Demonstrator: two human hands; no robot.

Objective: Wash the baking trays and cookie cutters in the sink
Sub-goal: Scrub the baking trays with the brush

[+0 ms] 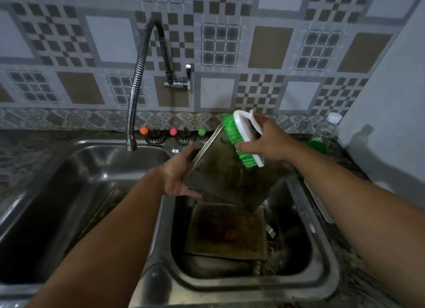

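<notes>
My left hand [178, 174] grips the left edge of a dirty metal baking tray [227, 179], which is tilted up over the right sink basin [305, 234]. My right hand [266, 139] holds a scrubbing brush [241, 139] with a white handle and green bristles. Its bristles press on the tray's upper right part. A second tray [226, 231], stained brown, lies flat in the bottom of the right basin below. Small metal pieces [271, 236] show beside it at the right, too dark to identify.
The left basin [76, 192] lies under the flexible tap spout [132, 144], which runs no water. Two drain strainers [156, 136] and three coloured balls sit on the back ledge. A plastic bottle [326, 128] and a green container [318, 145] stand at the right.
</notes>
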